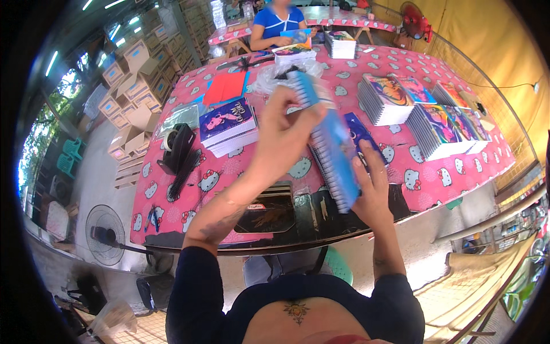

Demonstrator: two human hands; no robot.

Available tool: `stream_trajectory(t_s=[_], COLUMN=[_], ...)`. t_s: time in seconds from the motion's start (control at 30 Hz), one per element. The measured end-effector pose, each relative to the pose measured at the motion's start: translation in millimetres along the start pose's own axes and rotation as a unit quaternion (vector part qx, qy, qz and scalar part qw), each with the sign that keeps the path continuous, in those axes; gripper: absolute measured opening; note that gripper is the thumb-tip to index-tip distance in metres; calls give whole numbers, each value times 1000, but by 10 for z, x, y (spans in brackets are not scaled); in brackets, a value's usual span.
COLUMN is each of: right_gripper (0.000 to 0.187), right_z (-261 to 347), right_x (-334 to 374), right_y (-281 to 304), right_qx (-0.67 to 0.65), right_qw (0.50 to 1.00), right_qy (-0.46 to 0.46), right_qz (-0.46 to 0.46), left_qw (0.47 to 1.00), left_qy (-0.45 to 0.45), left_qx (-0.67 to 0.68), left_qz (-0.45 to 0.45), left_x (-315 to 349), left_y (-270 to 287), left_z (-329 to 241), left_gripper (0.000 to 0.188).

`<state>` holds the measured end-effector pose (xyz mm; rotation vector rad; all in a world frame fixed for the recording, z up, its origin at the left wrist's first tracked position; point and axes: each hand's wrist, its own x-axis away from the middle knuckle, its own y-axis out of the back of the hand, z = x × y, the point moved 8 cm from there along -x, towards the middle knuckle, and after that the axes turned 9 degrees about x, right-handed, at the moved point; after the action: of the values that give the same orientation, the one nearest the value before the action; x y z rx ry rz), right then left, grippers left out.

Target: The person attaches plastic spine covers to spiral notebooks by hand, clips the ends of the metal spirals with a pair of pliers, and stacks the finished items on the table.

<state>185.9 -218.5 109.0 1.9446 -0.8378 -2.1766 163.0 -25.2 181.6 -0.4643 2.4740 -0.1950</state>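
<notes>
A blue-covered spiral notebook (338,160) is tilted up on its edge over the near middle of the table, its white wire coil facing left. My left hand (289,129) grips it by the upper part, fingers closed and partly blurred. Around its lower right edge my right hand (371,186) is closed, the thumb side against the cover. Under and beside it, a dark purple notebook (362,136) lies on the table, partly hidden. Left of my left hand stands a stack of purple-covered spiral notebooks (228,127).
A black tape dispenser (179,148) stands at the left of the pink patterned table (229,172). Red sheets (226,88) and a clear plastic bag (264,77) lie farther back. Notebook stacks (387,100) fill the right side. Across the table, a person (281,28) handles notebooks.
</notes>
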Motion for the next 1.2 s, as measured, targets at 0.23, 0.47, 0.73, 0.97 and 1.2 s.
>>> stream_trajectory(t_s=[0.23,0.47,0.73,0.97,1.2], right_gripper=[46,69,44,41,60], right_z=[-854,-610,-318,-313,314], right_x=[326,366,451,398,84], right_y=[-258,-274,-798,-863,-707], right_qx=[-435,36,97,90,-173], right_qw=[822,982,980,981,978], right_qy=[-359,-183,-82,-66,-105], right_qz=[-81,40,150,161,55], left_qw=[934,786,822,695,681], left_qy=[-148,-168,-130,-104,-180], left_qx=[-282,-562,-542,-707,-710], left_qz=[163,194,117,79,-17], left_x=[-743,-500,-568,148,105], left_y=[-467,-238,1492,3016,2124], left_z=[916,2037,1129,1189,234], left_gripper=[56,49,25,30,30])
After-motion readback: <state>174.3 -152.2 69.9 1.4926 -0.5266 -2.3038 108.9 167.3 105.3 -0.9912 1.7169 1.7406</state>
